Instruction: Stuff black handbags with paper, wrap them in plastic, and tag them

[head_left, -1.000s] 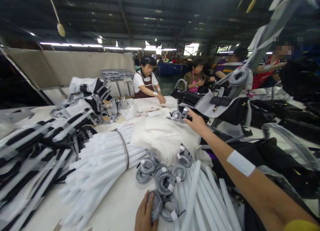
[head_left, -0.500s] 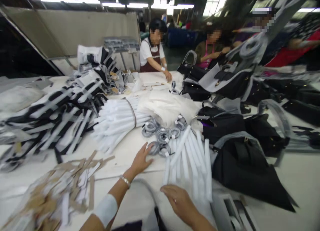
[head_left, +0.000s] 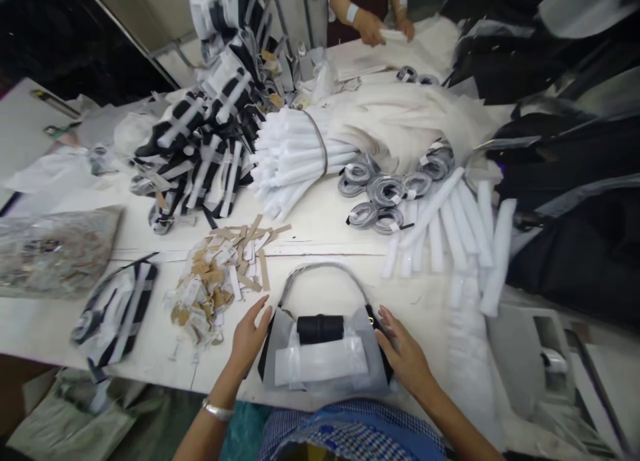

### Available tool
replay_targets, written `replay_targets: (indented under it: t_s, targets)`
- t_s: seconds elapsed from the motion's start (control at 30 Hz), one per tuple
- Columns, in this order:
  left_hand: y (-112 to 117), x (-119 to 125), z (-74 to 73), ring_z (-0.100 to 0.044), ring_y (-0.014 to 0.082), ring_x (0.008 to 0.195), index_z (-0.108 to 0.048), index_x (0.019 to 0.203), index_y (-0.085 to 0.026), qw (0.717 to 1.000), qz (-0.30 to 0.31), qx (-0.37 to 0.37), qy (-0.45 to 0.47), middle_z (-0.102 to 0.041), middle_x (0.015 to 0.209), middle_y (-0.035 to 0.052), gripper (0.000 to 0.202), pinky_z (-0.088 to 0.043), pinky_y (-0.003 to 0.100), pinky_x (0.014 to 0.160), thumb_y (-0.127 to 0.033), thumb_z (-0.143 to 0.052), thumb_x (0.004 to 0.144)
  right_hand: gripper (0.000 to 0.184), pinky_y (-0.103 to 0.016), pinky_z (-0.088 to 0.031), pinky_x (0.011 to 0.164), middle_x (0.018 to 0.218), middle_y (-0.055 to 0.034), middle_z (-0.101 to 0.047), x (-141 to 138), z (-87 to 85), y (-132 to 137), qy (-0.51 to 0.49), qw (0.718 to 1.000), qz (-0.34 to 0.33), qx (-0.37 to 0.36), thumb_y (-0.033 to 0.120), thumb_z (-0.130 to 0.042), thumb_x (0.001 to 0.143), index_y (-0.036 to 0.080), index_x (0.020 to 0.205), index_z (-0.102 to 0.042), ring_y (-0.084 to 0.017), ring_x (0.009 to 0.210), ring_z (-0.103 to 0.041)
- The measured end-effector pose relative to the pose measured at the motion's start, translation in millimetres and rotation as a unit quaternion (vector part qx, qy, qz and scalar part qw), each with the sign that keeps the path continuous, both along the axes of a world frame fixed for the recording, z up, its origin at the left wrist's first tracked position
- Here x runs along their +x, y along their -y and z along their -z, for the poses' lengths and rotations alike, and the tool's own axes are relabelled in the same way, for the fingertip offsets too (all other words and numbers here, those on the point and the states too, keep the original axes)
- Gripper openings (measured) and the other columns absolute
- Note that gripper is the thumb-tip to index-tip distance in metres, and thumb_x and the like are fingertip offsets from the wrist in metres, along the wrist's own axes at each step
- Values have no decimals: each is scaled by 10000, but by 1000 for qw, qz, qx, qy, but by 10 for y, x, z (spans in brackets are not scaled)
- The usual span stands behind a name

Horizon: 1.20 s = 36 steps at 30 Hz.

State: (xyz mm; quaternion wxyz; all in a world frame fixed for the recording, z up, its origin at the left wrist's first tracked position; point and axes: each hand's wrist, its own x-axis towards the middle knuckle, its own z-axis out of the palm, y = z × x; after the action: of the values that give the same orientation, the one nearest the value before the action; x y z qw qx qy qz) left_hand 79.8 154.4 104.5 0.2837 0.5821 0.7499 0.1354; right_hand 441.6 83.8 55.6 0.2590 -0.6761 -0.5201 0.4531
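A black handbag [head_left: 321, 331] covered with pale tissue and clear film lies at the table's front edge, its wrapped strap [head_left: 325, 266] arching away from me. At the bag's left side is my left hand [head_left: 251, 334], open, with thumb and fingers apart. My right hand [head_left: 406, 354] is open by the right side, fingers stretched toward the strap's end. Whether either palm presses on the bag I cannot tell. Left of the bag sits a heap of tags and card strips [head_left: 215, 274].
White foam tubes [head_left: 445, 228] and coiled grey straps [head_left: 385, 191] lie beyond my right hand. A tied tube bundle [head_left: 295, 154] is farther back. A tape dispenser [head_left: 535, 354] stands at right. A co-worker's hands [head_left: 370, 28] handle white sheets across the table.
The view has tipped down and turned left. My left hand has come away from the coiled straps. Both hands are now beside the handbag, which was mostly out of view.
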Motion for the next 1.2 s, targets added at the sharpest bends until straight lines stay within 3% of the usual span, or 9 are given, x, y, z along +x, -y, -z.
replay_targets:
  t_s: [0.1,0.3,0.57,0.73,0.87,0.97,1.1,1.2]
  targets:
    - [243,-8,287,-657,248,1140,-450,1429,-137,1000,-16,-18,19,-620,1345,160,567,-522,429,969,-468,-380,975,590,-532,-392,1118,1423,-120,-539,-285,158,103,78,996,15,34,474,-454,951,224,1482,-389,-299,1314,-498]
    - [425,35,700,-452,250,1370,-439,1450,-219,999,-4,8,35,-520,1467,88,545,-310,459,1171,-460,-459,961,589,-525,-433,1077,1361,-88,-581,-456,348,177,160,983,75,54,520,-487,931,285,1466,-411,-317,1260,-530]
    - [429,-62,842,-404,267,1410,-484,1427,-245,991,-36,34,123,-497,1491,60,563,-265,469,1195,-507,-511,929,560,-505,-487,1038,1324,-52,-627,-430,470,221,180,974,113,76,612,-499,883,329,1363,-554,-327,1228,-580]
    - [379,-177,905,-429,308,1392,-407,1481,-274,978,-7,35,204,-526,1461,97,685,-308,525,1157,-510,-618,874,550,-517,-492,1033,1284,-33,-664,-407,547,199,165,973,117,109,607,-579,850,328,1323,-614,-340,1190,-615]
    - [417,-203,826,-544,304,1297,-344,1512,-223,947,18,74,311,-596,1378,150,783,-427,485,1079,-453,-685,845,543,-491,-441,1096,1298,-31,-657,-430,461,240,100,972,124,171,534,-655,828,271,1302,-640,-318,1241,-582]
    - [554,-171,583,-520,279,1322,-316,1521,-225,929,34,134,344,-555,1428,131,805,-436,438,1082,-404,-703,838,593,-462,-402,1132,1316,-29,-646,-474,281,334,32,962,141,232,491,-708,804,250,1337,-610,-290,1260,-570]
    - [856,-136,210,-500,263,1338,-306,1524,-269,893,46,255,367,-558,1432,71,824,-376,434,1137,-362,-721,818,682,-448,-374,1150,1387,-38,-592,-521,-1,486,-18,914,182,363,448,-738,788,231,1404,-540,-283,1287,-545]
    - [1084,-151,125,-515,257,1321,-352,1503,-284,874,75,312,365,-570,1417,43,782,-364,423,1147,-363,-719,816,666,-456,-382,1142,1405,-57,-577,-520,-54,567,-3,889,191,416,430,-710,809,221,1414,-524,-284,1278,-551]
